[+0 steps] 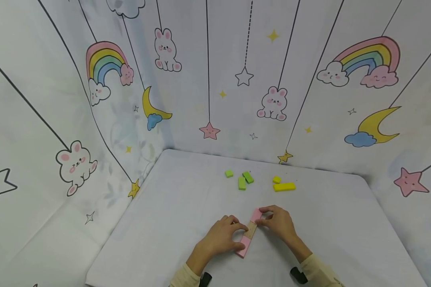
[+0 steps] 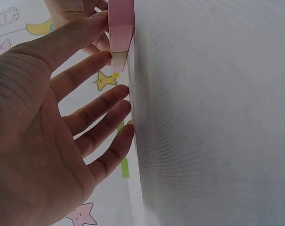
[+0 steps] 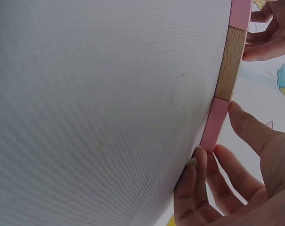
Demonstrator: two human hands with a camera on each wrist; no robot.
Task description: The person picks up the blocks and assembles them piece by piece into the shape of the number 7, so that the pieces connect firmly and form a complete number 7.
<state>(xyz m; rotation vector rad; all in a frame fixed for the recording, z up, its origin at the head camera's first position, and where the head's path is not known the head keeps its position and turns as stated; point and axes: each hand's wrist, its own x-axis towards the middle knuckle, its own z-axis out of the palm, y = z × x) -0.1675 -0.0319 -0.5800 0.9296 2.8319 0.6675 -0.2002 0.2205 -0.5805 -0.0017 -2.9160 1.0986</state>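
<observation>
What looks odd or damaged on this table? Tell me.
Nothing looks spilled or damaged. Only the wood-toned block stands out mildly, sitting between two pink blocks; the green blocks and yellow blocks are brightly coloured.

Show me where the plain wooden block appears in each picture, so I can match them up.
Head: the plain wooden block is right of centre, below the middle, between two pink blocks.
Left wrist: only a small pale part, left of centre, upper part of the picture.
Right wrist: upper right, grain clearly visible.
Shared landmark: the pink block nearer the left hand, touching the wooden one in all three.
</observation>
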